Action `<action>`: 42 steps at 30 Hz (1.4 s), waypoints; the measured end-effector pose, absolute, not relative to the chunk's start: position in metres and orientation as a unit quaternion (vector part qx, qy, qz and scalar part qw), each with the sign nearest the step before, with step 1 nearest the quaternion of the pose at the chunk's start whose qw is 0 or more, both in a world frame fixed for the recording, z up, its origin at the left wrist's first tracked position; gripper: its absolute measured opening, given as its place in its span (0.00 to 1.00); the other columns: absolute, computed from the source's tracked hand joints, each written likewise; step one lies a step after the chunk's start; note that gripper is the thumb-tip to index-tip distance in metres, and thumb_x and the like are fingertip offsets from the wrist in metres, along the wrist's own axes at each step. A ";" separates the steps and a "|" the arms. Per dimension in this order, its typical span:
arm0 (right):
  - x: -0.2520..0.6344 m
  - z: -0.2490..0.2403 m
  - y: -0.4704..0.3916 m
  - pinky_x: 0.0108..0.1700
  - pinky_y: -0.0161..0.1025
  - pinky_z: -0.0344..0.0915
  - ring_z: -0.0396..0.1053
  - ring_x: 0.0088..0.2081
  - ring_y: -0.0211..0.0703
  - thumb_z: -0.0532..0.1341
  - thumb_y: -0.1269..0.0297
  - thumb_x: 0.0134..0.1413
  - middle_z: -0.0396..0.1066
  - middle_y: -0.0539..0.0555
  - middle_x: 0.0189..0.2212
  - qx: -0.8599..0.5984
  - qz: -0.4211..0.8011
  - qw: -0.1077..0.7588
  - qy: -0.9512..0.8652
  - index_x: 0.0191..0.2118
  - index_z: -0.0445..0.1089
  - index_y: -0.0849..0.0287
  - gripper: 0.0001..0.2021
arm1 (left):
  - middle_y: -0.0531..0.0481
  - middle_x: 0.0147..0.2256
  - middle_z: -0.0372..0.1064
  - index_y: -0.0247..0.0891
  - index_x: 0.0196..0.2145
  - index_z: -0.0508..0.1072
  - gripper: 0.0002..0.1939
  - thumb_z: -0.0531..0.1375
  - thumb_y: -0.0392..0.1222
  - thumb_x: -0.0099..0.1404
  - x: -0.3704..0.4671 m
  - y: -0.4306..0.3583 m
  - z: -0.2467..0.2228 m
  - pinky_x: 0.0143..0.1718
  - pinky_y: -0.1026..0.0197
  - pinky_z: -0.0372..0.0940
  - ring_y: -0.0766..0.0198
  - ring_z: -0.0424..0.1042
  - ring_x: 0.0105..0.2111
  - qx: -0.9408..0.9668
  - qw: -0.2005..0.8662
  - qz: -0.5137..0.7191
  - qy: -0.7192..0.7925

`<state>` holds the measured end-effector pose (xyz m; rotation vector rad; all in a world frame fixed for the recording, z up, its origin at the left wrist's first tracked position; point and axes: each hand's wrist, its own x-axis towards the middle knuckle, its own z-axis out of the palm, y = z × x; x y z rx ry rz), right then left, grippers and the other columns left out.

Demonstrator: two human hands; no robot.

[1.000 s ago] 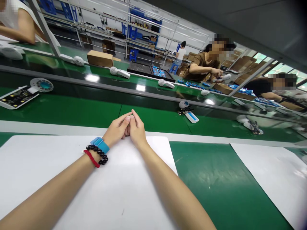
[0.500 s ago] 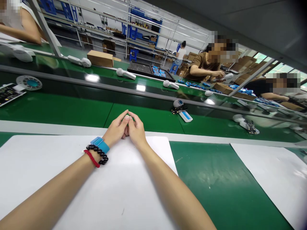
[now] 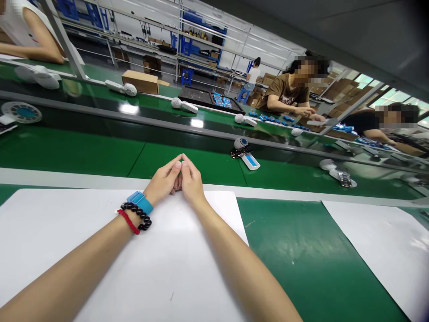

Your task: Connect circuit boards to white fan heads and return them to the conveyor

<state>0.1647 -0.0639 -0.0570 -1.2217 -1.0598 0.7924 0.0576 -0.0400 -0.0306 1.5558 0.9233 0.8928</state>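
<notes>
My left hand point(image 3: 163, 180) and my right hand point(image 3: 191, 179) meet over the far edge of a white sheet point(image 3: 161, 268). Their fingertips and thumbs press against each other, with the other fingers curled in underneath. I see no object in either hand. A blue strap point(image 3: 142, 202), a black bead bracelet point(image 3: 137, 214) and a red band point(image 3: 128, 222) circle the left wrist. Beyond the hands, to the right on the green belt point(image 3: 187, 156), lies an opened white handheld fan point(image 3: 250, 161) with a dark circuit board point(image 3: 240, 152) against it.
Another opened fan point(image 3: 335, 172) lies farther right; a fan head point(image 3: 23, 112) is at far left. Closed white fans point(image 3: 184, 105) lie on the far lane. Behind it are a cardboard box point(image 3: 140, 83), a black tray point(image 3: 197, 96) and co-workers point(image 3: 284, 96). A grey shelf point(image 3: 335, 36) overhangs.
The opened fans on the near belt have shifted left, and those on the far lane right. My hands stay almost still. The co-worker in brown has lowered a white part.
</notes>
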 end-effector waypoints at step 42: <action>0.166 -0.051 -0.067 0.66 0.48 0.57 0.63 0.63 0.50 0.51 0.41 0.64 0.66 0.58 0.61 -0.533 0.341 0.610 -0.477 0.63 0.65 0.57 0.32 | 0.56 0.16 0.59 0.28 0.63 0.65 0.38 0.52 0.63 0.69 0.056 -0.040 -0.031 0.14 0.68 0.59 0.69 0.59 0.15 0.670 0.525 0.363 0.379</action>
